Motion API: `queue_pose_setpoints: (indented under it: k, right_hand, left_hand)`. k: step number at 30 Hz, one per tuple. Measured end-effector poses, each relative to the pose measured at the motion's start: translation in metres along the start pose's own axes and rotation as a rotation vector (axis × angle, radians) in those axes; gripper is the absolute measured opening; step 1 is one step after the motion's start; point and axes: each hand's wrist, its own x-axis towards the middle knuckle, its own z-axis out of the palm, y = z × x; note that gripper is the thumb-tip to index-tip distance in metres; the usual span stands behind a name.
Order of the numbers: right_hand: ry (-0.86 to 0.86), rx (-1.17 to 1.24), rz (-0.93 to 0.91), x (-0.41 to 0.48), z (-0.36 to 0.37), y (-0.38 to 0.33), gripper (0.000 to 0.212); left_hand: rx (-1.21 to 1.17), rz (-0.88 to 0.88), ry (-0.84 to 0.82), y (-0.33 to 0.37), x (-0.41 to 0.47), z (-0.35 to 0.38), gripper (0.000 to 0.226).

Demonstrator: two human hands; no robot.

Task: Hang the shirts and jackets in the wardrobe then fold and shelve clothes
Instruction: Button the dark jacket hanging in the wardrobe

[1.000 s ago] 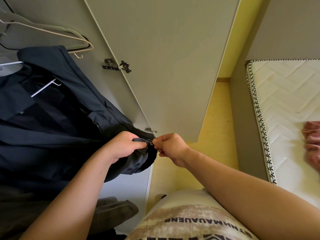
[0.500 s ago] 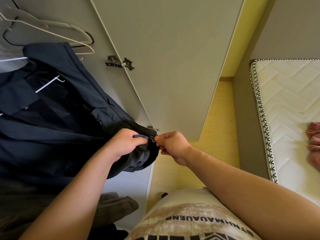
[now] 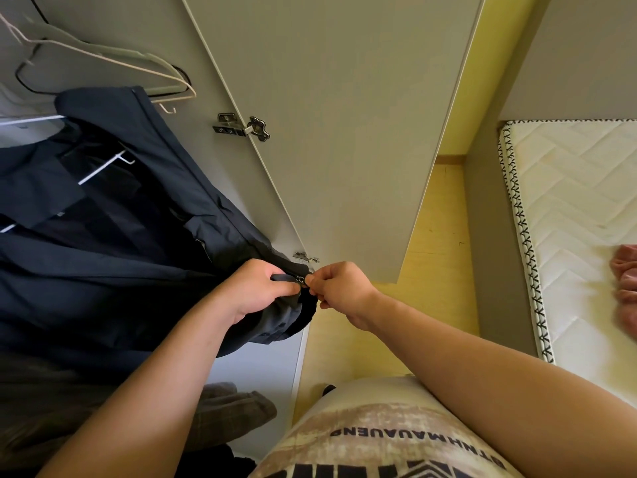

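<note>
A dark navy jacket [image 3: 113,236] hangs on a white hanger [image 3: 103,169] inside the wardrobe at the left. My left hand [image 3: 256,288] grips the jacket's lower hem beside the zipper. Just to its right, my right hand [image 3: 336,288] pinches the small metal zipper pull [image 3: 302,280] at the bottom of the jacket. Both hands nearly touch. A pink garment [image 3: 625,277] lies on the mattress at the far right edge.
The open wardrobe door [image 3: 344,115] stands straight ahead with its hinge [image 3: 241,127]. Several bare hangers [image 3: 103,60] hang at the upper left. Folded brownish clothes [image 3: 234,412] lie on the wardrobe floor. A white quilted mattress [image 3: 568,208] is to the right, across yellow flooring [image 3: 437,270].
The view has shifted slightly down and left. Both hands stay at the jacket's zipper bottom with almost no movement.
</note>
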Motion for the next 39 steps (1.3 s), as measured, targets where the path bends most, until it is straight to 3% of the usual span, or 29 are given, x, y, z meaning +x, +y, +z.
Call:
queue_pose_setpoints:
  k: [6,19,24,32,39]
  right_hand:
    - [-0.004,-0.049,-0.003,-0.006,0.001,-0.001,0.025]
    - [0.004,-0.078,0.030,-0.011,0.001,0.004,0.019]
    - [-0.031,0.120,0.094,-0.007,-0.002,0.005,0.013]
    - [-0.155,0.276,0.276,-0.004,-0.006,0.009,0.010]
    - [-0.220,0.287,0.260,-0.001,-0.001,0.012,0.018]
  left_hand:
    - [-0.087,-0.045,-0.043,-0.003,0.000,0.002,0.007]
    - [0.029,-0.078,-0.044,-0.006,0.000,0.015,0.007]
    - [0.289,0.042,0.116,-0.010,0.000,0.015,0.009]
    - [0.240,0.256,0.261,-0.025,-0.017,0.024,0.040]
    - [0.235,0.368,0.367,-0.027,-0.022,0.032,0.024]
